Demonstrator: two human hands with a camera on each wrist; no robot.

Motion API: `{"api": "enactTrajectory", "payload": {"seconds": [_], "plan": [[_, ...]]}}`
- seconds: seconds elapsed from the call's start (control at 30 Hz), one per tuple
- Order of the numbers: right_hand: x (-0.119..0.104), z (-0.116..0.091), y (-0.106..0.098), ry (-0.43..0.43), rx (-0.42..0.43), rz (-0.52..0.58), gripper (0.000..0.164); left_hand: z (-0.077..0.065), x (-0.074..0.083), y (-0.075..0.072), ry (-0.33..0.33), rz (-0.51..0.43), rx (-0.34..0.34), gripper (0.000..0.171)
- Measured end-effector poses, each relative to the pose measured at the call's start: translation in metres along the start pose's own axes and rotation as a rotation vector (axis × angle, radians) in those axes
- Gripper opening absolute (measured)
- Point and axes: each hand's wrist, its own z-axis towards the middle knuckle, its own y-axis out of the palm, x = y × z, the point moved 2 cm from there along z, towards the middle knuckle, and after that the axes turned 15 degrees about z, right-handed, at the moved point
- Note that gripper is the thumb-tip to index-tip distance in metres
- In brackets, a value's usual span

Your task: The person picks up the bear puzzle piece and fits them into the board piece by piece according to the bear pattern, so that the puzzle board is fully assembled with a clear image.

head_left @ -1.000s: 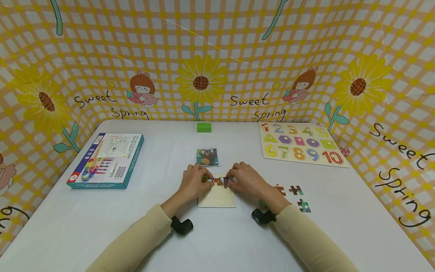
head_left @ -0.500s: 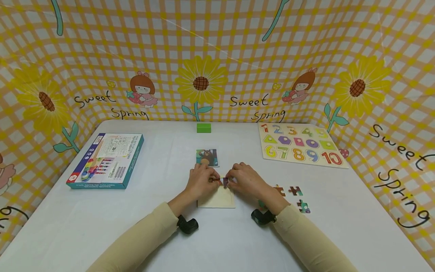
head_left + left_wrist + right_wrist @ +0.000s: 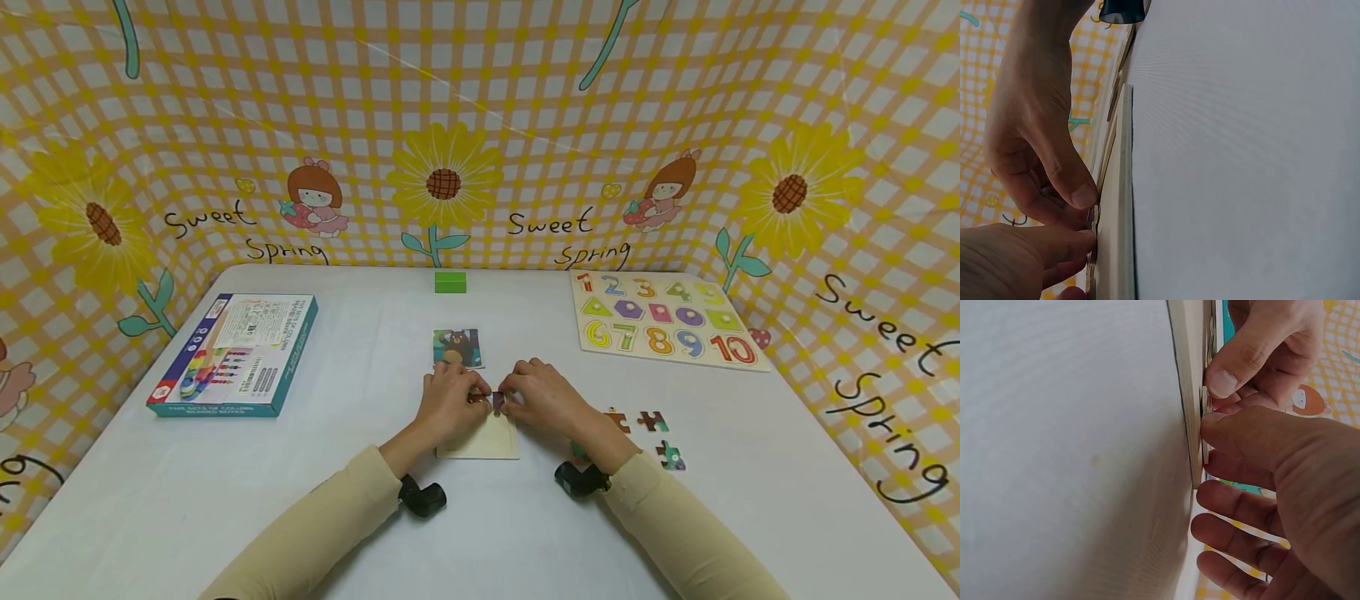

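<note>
In the head view a pale wooden puzzle tray [image 3: 477, 443] lies in the middle of the table, with jigsaw pieces along its far side. My left hand [image 3: 450, 402] pinches a brown jigsaw piece [image 3: 477, 399] between thumb and fingers. My right hand [image 3: 546, 398] holds a dark purple jigsaw piece [image 3: 498, 403] by its right edge. Both thumbs nearly meet over the tray. From the right wrist view, the piece's thin edge [image 3: 1205, 453] shows beneath my right thumb, close over the tray, while the other fingers are spread. The fingers cover most of the far row.
A bear picture card [image 3: 459, 347] lies just beyond the tray. Loose jigsaw pieces [image 3: 652, 421] are to the right, partly behind my right forearm. A boxed toy [image 3: 236, 354] sits left, a number board [image 3: 663, 319] at back right, a green block [image 3: 450, 282] at the back.
My left hand has slid right along the tray's far side, toward my right hand, covering the bear pieces seen earlier. My right hand has stayed nearly still.
</note>
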Motion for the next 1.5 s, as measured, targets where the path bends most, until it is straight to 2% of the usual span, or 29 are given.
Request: {"api": "enactTrajectory", "payload": {"seconds": [0.4, 0.57, 0.93, 1.2, 1.4, 1.5], "plan": [[0.000, -0.002, 0.000, 0.018, 0.013, 0.015, 0.020, -0.001, 0.004, 0.000, -0.019, 0.020, 0.013, 0.011], [0.000, -0.001, 0.000, 0.016, 0.025, 0.019, 0.016, -0.002, 0.004, 0.000, -0.026, 0.018, 0.020, 0.010], [0.000, 0.000, 0.003, 0.048, 0.024, 0.025, 0.013, -0.002, 0.002, -0.002, -0.017, 0.004, 0.011, 0.013], [0.000, 0.001, 0.004, 0.063, 0.021, 0.028, 0.013, -0.005, -0.008, -0.014, -0.049, -0.056, 0.011, 0.016], [0.000, 0.001, 0.005, 0.083, 0.006, 0.036, 0.014, -0.012, -0.021, -0.022, -0.092, -0.049, -0.033, 0.016], [0.000, 0.002, 0.005, 0.083, 0.011, 0.032, 0.013, -0.017, -0.028, -0.026, -0.085, -0.040, -0.055, 0.019]]}}
